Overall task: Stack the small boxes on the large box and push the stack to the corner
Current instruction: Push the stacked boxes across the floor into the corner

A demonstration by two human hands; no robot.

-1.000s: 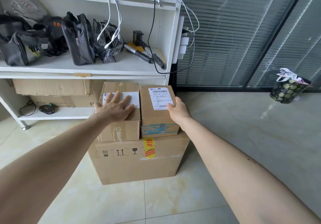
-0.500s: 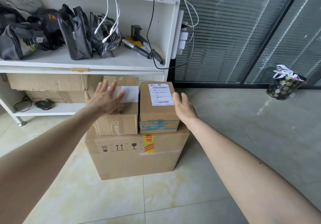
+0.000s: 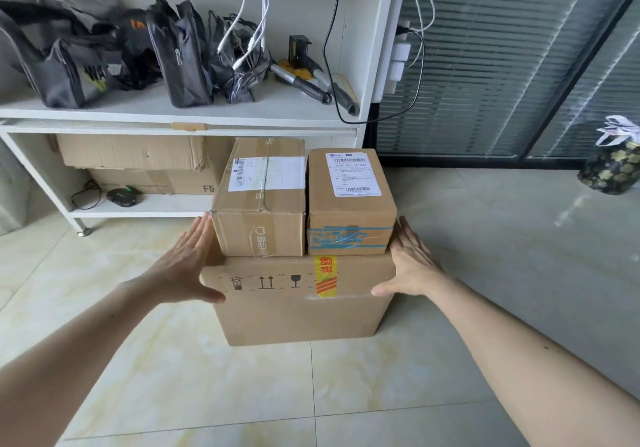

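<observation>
A large cardboard box with arrow marks and orange tape stands on the tiled floor. Two small boxes sit side by side on its top: a wider one with a white label on the left, and a narrower one with blue tape on the right. My left hand lies flat against the large box's upper left side, its thumb across the front face. On the opposite upper side rests my right hand, its thumb at the front edge.
Just behind the stack stands a white shelf unit holding black bags, tools and cables, with cardboard boxes on its lower shelf. A glass wall with blinds runs to the right. A dark patterned pot stands on the floor at far right.
Both hands left the tops of the small boxes and dropped to the sides of the large box. The view has moved closer to the stack.
</observation>
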